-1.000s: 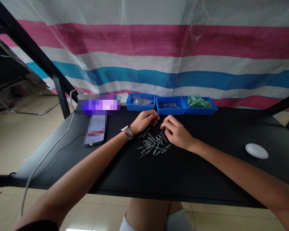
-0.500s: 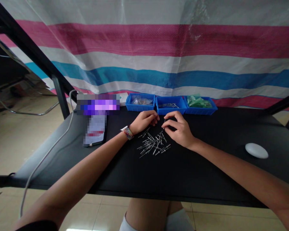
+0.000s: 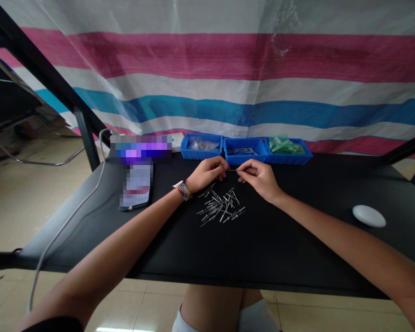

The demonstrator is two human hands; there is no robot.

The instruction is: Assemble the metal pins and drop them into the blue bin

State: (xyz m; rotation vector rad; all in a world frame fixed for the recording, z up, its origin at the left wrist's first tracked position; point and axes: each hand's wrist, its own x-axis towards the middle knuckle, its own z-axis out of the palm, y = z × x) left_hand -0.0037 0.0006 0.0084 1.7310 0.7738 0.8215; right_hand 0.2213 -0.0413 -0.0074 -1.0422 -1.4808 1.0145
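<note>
A thin metal blind rivet (image 3: 232,170) spans the small gap between my hands, above the black table. My right hand (image 3: 260,180) pinches one end of it between thumb and fingertips. The other end reaches the curled fingers of my left hand (image 3: 209,173), which are closed at it; whatever else lies inside them is hidden. Just below my hands, a loose pile of silver blind rivets (image 3: 221,206) is spread on the tabletop, pointing in various directions.
Behind my hands stand three blue bins: one with a clear plastic bag (image 3: 203,145), a middle bin (image 3: 245,159) with metal rivets, one with green plastic (image 3: 286,145). A phone (image 3: 138,186) and cable (image 3: 69,216) are left; a white mouse-shaped object (image 3: 369,216) is right.
My right hand has tipped its fingers down and brought the rivet level, its end now at my left fingers. My left hand and the pile have hardly moved.
</note>
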